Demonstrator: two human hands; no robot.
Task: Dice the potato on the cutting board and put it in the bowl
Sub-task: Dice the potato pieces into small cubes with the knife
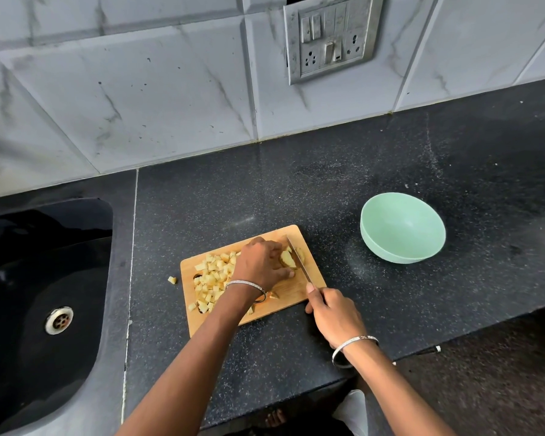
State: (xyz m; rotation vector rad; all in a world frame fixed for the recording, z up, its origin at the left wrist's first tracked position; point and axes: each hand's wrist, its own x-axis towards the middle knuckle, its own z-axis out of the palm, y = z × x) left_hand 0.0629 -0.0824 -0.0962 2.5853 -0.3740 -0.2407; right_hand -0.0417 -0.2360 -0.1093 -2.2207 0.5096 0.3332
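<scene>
A cutting board (309, 289) is seen on the tabletop (296, 190), diced potato (210, 278) piled on its left half, a bowl (402, 228) set to its right and a sink (44, 297) sunk to its left.

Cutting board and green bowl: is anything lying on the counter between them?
Nothing. In the head view, the stretch of dark speckled counter between the right edge of the cutting board and the empty green bowl is bare.
</scene>
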